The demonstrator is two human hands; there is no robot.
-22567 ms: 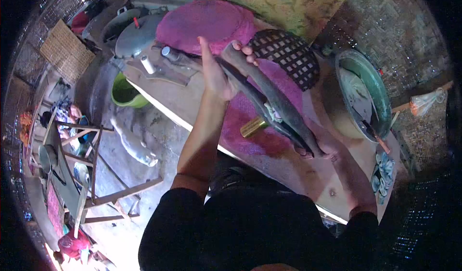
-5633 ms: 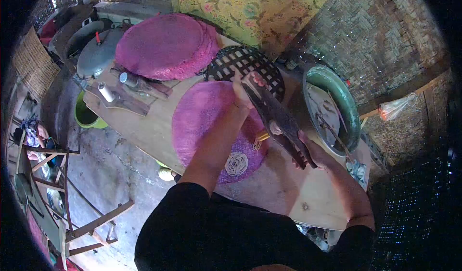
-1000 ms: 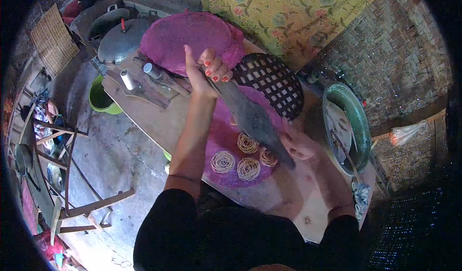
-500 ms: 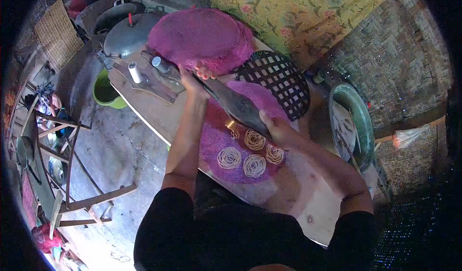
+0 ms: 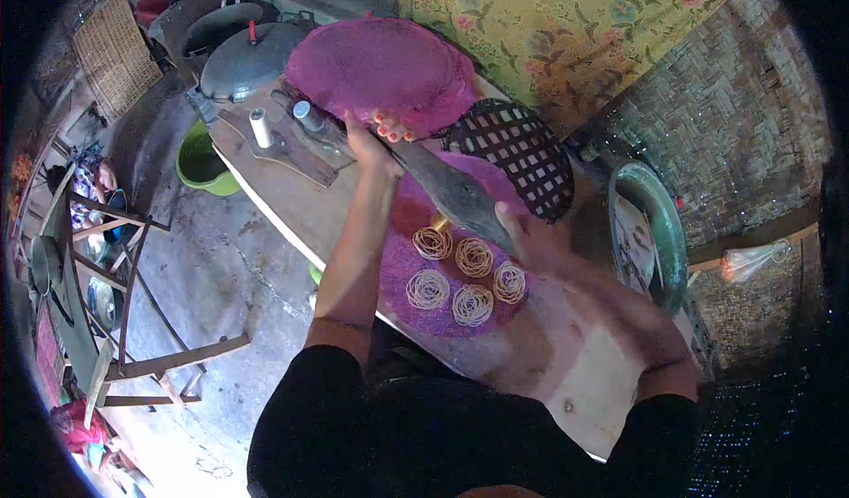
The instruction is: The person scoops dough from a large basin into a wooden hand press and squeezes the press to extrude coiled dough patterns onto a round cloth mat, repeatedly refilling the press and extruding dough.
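A long dark wooden tool (image 5: 455, 190) slants across the middle, above a round pink mesh mat (image 5: 402, 268). Its upper-left end is in my left hand (image 5: 378, 144), the fingers wrapped over it. My right hand (image 5: 528, 237) closes round its lower-right end, slightly blurred. Below the tool a short golden tube (image 5: 441, 223) shows, partly hidden. Several coiled noodle-like nests lie on the mat, among them a pale coil (image 5: 427, 289) at the left and a yellowish coil (image 5: 432, 242) beside the tube.
A stacked pink mat (image 5: 380, 69), a black lattice basket (image 5: 517, 149) and a green basin (image 5: 663, 224) stand round the table's far side. A white-capped bottle (image 5: 305, 116) and a white cylinder (image 5: 261, 128) lie left. A wooden frame (image 5: 177, 361) and a person (image 5: 78, 429) are beyond.
A coil now lies complete under the golden tube, where strands were hanging before. The tool has stayed slanted over the mat, and my right hand has moved from beside its end onto it.
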